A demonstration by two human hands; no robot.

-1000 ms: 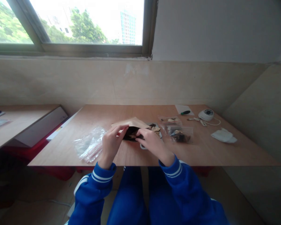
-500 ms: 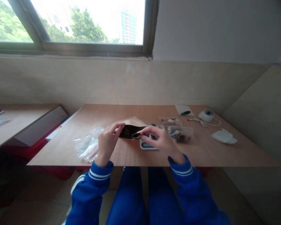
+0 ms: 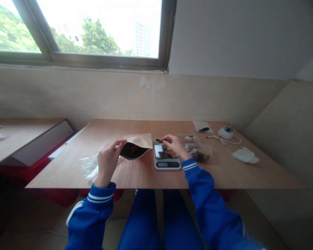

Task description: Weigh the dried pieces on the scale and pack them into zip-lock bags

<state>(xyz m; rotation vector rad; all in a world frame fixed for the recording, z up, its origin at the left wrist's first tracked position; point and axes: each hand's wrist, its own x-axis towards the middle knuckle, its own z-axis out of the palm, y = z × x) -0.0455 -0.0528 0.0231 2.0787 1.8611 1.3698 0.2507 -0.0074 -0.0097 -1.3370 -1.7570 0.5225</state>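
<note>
My left hand (image 3: 109, 158) pinches the rim of a brown kraft paper pouch (image 3: 139, 140). The pouch gapes toward me, and its dark inside holds a brownish piece that is hard to make out. To its right is a white kitchen scale (image 3: 155, 166) with a shiny weighing plate and a small display. Several brown dried pieces (image 3: 171, 153) lie on the plate. My right hand (image 3: 175, 144) is over the plate's far side, thumb and fingers closed on a small dark brown dried piece (image 3: 158, 140).
Clear plastic bags (image 3: 87, 168) lie left of the pouch. Right of the scale are a zip bag of dried pieces (image 3: 202, 154) and another zip bag behind. Farther right lie a green-handled screwdriver (image 3: 204, 129), a white dome camera (image 3: 225, 132) with cable, and crumpled white tissue (image 3: 245, 155).
My right hand has left the pouch mouth and moved right and back over the scale. My left hand has drawn the pouch leftward, uncovering the scale.
</note>
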